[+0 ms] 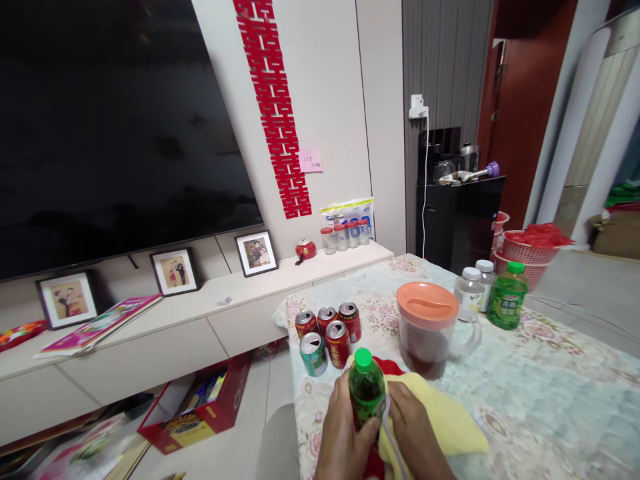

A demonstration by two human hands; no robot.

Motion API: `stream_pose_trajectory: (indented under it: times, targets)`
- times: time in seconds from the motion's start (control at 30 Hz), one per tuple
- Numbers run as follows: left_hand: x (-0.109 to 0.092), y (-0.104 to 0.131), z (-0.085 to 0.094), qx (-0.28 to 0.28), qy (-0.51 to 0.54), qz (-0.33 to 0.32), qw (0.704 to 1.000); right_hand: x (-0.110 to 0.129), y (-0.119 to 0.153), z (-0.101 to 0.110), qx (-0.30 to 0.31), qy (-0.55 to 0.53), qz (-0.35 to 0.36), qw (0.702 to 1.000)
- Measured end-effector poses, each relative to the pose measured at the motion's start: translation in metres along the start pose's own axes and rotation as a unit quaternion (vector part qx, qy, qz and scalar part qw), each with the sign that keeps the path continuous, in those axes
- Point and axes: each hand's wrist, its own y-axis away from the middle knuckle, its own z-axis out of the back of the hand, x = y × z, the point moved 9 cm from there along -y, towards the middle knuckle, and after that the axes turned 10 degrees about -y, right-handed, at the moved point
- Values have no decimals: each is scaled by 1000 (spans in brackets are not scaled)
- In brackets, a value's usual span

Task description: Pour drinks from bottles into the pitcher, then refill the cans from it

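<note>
My left hand (343,427) is wrapped round a green plastic bottle (367,383) with a bright green cap, held upright near the table's front edge. In my right hand (415,427) is a yellow cloth (447,417) with a pale purple edge, pressed against the bottle's right side. Part of the cloth spreads out to the right on the table. Something red (389,365) shows behind the bottle; its kind is not clear. Just beyond my hands stand several opened red drink cans (338,343) and a teal can (313,355). A clear pitcher (425,347) with an orange lid holds dark liquid.
A second green bottle (507,297) and two clear jars with white lids (469,290) stand at the table's (560,393) far right. Beyond is a low white cabinet (215,300) with framed photos (256,253), a red pot (305,249) and small red-lidded jars (340,237).
</note>
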Motion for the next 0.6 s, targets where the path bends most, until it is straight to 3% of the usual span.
stream_pose_trajectory:
  times: [0.17, 0.37, 0.47, 0.6]
  targets:
    - [10, 1, 4, -9, 0, 42, 999, -4, 7, -3, -1, 85, -11, 996]
    - [8, -2, 5, -34, -7, 41, 999, -12, 7, -2, -6, 125, -13, 992]
    - [10, -2, 0, -36, 18, 49, 998, -10, 7, 10, -22, 4, 4, 1000]
    - [21, 4, -11, -39, 46, 88, 994, -8, 14, 28, -47, -215, -6, 976]
